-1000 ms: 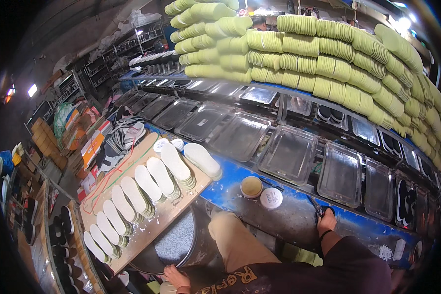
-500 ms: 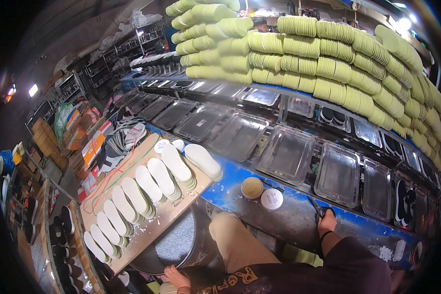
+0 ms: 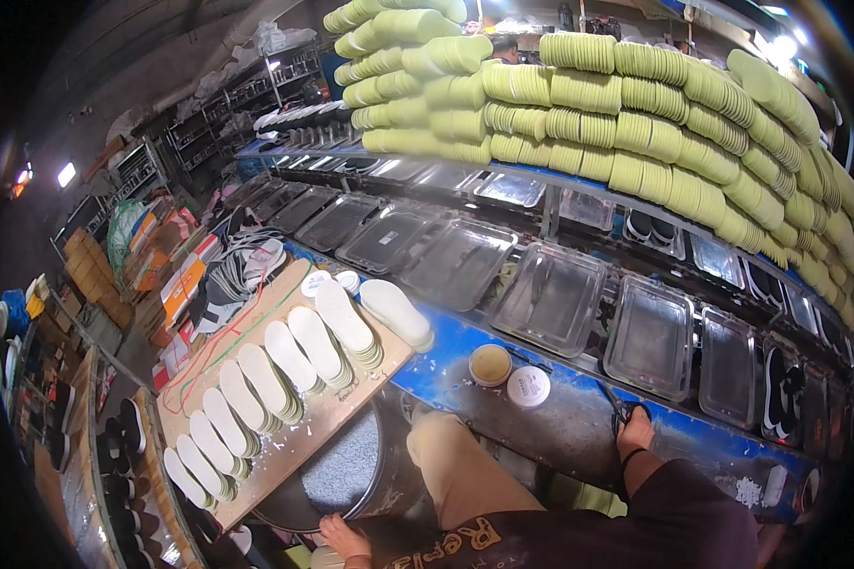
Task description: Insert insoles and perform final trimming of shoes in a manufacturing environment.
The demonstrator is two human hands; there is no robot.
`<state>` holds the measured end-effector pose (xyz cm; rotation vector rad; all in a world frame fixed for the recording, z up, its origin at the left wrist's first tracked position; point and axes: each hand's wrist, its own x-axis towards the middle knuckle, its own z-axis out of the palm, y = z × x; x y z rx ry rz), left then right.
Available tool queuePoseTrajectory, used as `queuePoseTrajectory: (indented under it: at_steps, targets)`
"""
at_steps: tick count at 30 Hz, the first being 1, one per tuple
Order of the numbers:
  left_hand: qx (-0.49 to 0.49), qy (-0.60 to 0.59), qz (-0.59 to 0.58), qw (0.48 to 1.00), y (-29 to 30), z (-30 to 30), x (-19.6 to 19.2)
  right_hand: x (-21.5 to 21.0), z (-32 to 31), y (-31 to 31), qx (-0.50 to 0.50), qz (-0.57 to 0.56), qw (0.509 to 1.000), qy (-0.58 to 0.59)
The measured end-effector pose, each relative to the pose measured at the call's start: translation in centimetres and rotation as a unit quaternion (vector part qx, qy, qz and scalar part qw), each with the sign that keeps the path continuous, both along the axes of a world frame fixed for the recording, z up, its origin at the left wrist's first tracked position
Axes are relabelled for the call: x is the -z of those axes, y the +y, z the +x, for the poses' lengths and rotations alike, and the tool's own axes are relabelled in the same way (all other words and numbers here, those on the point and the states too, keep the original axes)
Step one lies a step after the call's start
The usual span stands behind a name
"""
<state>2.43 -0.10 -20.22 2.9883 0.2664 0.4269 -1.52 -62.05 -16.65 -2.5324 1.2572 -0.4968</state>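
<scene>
My right hand (image 3: pixel 637 432) is closed round the black handles of a pair of scissors (image 3: pixel 620 406), at the front of the blue bench; their blades point away from me. Low in the view, my left hand (image 3: pixel 346 539) is by the rim of a round metal drum (image 3: pixel 381 474) holding pale bits. Its fingers are curled, and what they hold is partly hidden; something pale lies beside the fingertips. On a wooden board (image 3: pixel 273 459) to my left, several stacks of white-topped insoles (image 3: pixel 255 384) stand in a slanting row. One more insole stack (image 3: pixel 396 313) rests at the board's far right corner.
An open round tub (image 3: pixel 490 364) and a white lid (image 3: pixel 529 387) sit on the blue bench (image 3: pixel 579 427). Beyond run several clear plastic trays (image 3: pixel 550 296). Piled yellow-green insoles (image 3: pixel 636 133) fill the shelf above. Dark shoes (image 3: pixel 131 427) line a rack at left.
</scene>
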Motion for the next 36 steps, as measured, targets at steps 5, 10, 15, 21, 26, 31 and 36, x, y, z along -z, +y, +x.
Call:
queuePoseTrajectory:
  at_steps: [5, 10, 15, 21, 26, 31, 36]
  targets:
    - [0.0, -0.002, -0.005, 1.0, 0.0, 0.0, 0.2, 0.6, -0.1, -0.3, -0.007, -0.012, 1.0, -0.01]
    - [-0.005, 0.0, 0.003, 1.0, 0.4, 0.1, 0.8, 0.6, 0.0, -0.3, -0.006, -0.011, 1.0, -0.013]
    - [-0.005, 0.014, -0.012, 1.0, 0.0, 0.1, 0.1, 0.6, 0.0, -0.4, 0.001, -0.009, 1.0, -0.014]
    - [-0.004, 0.012, -0.008, 1.0, 0.3, 0.0, 0.5, 0.4, 0.1, -0.2, 0.007, -0.006, 1.0, -0.008]
    - [-0.008, 0.014, -0.008, 1.0, 0.2, 0.0, 0.5, -0.1, 0.0, 0.1, 0.007, -0.001, 1.0, -0.01]
    - [-0.004, 0.018, -0.028, 0.999, -0.2, 0.0, -0.6, -0.5, 0.0, 0.2, -0.001, 0.0, 1.0, -0.018]
    - [-0.002, 0.011, -0.018, 1.0, -0.2, -0.2, -0.3, -1.1, -0.1, 0.5, -0.002, 0.004, 1.0, -0.018]
